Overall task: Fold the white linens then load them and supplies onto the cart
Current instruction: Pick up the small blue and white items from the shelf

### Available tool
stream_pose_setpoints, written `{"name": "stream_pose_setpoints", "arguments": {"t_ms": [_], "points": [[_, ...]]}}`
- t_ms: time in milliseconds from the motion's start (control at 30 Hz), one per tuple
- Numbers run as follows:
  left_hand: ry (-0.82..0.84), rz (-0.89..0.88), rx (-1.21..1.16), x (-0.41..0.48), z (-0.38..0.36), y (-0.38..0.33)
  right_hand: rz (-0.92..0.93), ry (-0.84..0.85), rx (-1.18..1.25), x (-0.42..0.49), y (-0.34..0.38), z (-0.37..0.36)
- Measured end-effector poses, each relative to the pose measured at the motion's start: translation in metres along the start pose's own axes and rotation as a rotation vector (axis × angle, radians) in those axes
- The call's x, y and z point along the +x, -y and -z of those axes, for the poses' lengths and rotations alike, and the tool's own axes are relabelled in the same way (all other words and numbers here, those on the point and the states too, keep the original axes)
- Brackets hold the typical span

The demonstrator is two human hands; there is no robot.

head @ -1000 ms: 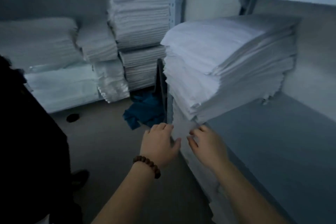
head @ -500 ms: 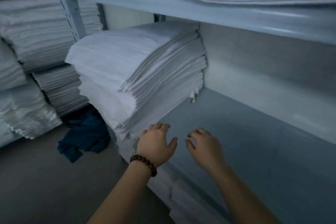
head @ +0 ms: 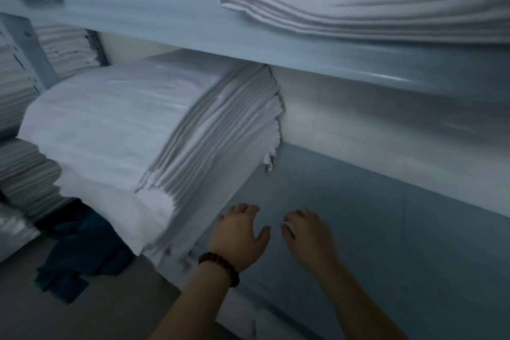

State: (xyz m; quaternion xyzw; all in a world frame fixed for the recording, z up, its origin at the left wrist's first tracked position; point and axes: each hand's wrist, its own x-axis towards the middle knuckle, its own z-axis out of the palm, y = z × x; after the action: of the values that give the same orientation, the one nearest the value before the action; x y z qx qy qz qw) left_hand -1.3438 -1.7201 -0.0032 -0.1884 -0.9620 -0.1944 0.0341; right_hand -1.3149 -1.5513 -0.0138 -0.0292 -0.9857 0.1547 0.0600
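A tall stack of folded white linens (head: 132,135) sits at the left end of a blue shelf (head: 372,229). My left hand (head: 238,237), with a dark bead bracelet at the wrist, hovers just right of the stack's lower corner, fingers loosely curled, holding nothing. My right hand (head: 309,237) hangs beside it over the bare shelf, fingers also loosely bent and empty. More folded white linens (head: 372,0) lie on the upper shelf (head: 171,16).
A dark blue cloth (head: 80,262) lies crumpled on the floor below the stack. Further stacks of white linens (head: 24,174) fill racks at the left. A metal shelf upright (head: 30,55) stands at the left. Linens below the shelf edge (head: 248,323) show.
The view has swung right and up, bringing the upper shelf into sight. Both hands have stayed empty in front of the stack's lower corner, now over the shelf.
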Motion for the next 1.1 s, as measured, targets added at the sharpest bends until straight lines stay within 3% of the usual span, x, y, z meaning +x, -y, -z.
{"name": "stream_pose_setpoints", "arguments": {"t_ms": [300,733,900,1100], "points": [[0.046,-0.083,0.036,0.056,-0.017,0.053,-0.057,-0.018,-0.040,0.048,0.022,-0.036],[-0.059,-0.160,-0.096,0.188,-0.138,0.083,-0.026,-0.143,-0.077,0.170,-0.069,-0.120],[-0.020,-0.130,-0.145,0.249,-0.176,0.092,0.011,-0.187,0.031,0.238,-0.102,-0.146],[-0.015,-0.145,-0.160,0.308,-0.202,0.096,0.091,-0.155,0.352,0.317,-0.112,-0.164]]}}
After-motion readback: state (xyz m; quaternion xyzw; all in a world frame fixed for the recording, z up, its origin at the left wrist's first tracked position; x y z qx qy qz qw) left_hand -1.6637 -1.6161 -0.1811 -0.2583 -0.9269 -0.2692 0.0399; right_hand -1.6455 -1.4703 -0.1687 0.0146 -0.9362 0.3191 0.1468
